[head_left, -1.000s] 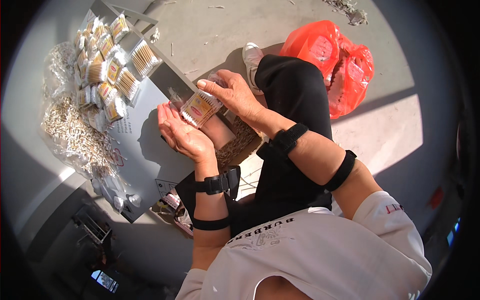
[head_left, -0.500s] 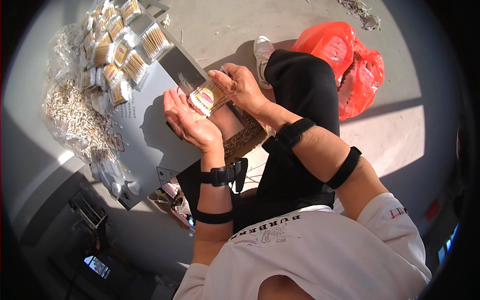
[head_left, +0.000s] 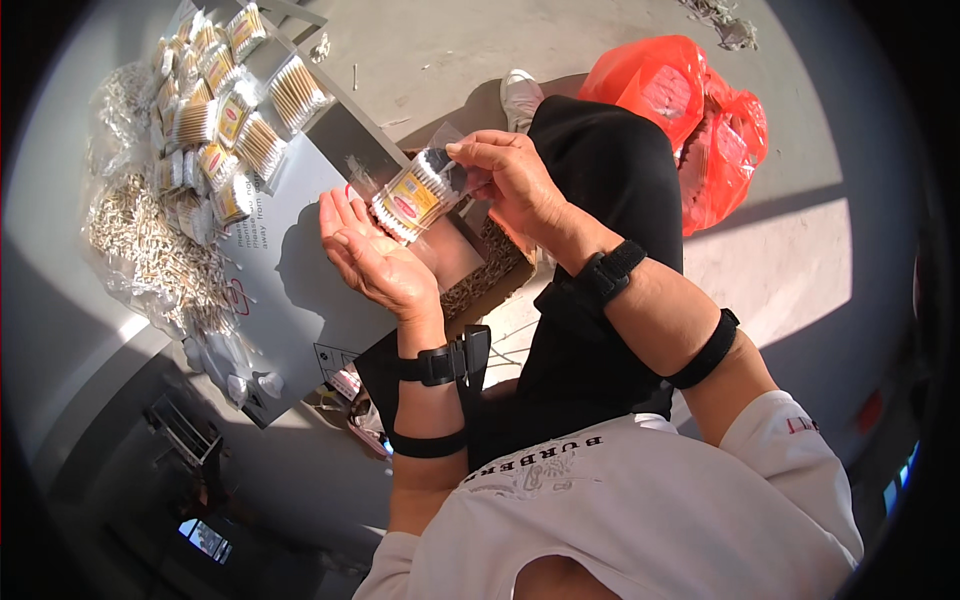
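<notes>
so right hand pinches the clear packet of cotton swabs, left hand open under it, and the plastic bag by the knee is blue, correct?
Not quite: the crumpled plastic bag is red-orange, as the head view shows. The right hand does pinch the clear packet of cotton swabs, with the left hand open under it.

This looks like a small packing workplace set up on a bare concrete floor (head_left: pixel 450 50), perhaps a yard or an open workshop, lit by hard sunlight. At the upper left of the frame a grey surface (head_left: pixel 300 300) carries rows of filled packets of cotton swabs (head_left: pixel 230 120), with a loose heap of swabs (head_left: pixel 150 250) in clear plastic beside them. An orange plastic bag (head_left: pixel 690 110) lies on the floor at the upper right.
</notes>
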